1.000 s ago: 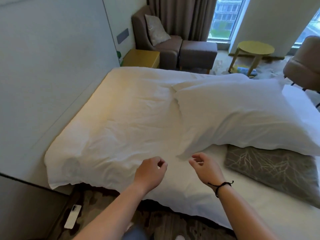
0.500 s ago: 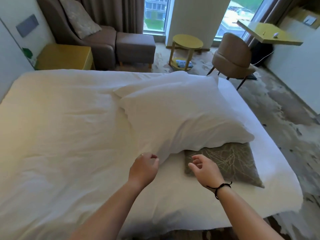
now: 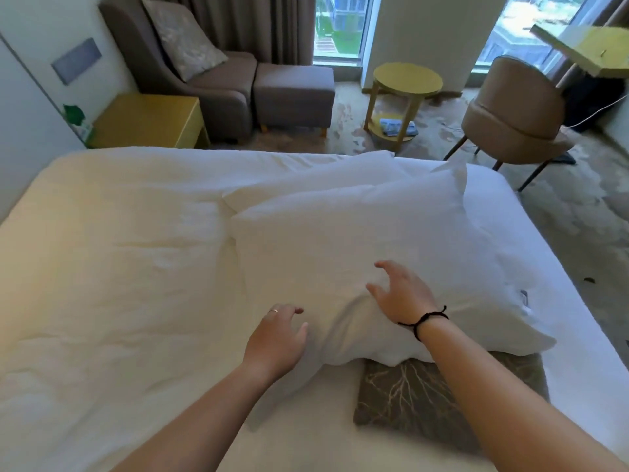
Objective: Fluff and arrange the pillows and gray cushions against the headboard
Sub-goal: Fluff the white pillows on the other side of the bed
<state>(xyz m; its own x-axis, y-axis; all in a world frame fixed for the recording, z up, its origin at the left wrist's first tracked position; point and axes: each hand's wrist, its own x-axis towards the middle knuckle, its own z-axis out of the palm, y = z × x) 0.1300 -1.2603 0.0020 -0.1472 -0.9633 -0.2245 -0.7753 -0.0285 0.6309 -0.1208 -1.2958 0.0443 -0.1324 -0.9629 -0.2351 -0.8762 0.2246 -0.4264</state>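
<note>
A wide bed (image 3: 119, 267) under a white sheet fills the frame, seen from one of its long edges, with the headboard out of view; on its right half lies a large white pillow (image 3: 391, 240), its long axis running slantwise from the near edge of the bed toward the far right corner, with a second white pillow (image 3: 289, 185) partly tucked beneath its far side; the big pillow's near end overlaps a gray cushion (image 3: 408, 393) with a pale branch pattern, which sits flat close to the bed's near edge; the person's right hand (image 3: 401, 298), a dark cord at the wrist, is over the pillow's near end with fingers spread and lightly bent, gripping nothing, though whether the palm touches the cloth cannot be told; the left hand (image 3: 277, 338), a ring on one finger, hovers just beside the pillow's near left corner, fingers loosely curved and empty; the pillow lies directly ahead of both sets of fingers, the right hand being the nearer, so a two-handed grab at that near end looks the likely next move.
</note>
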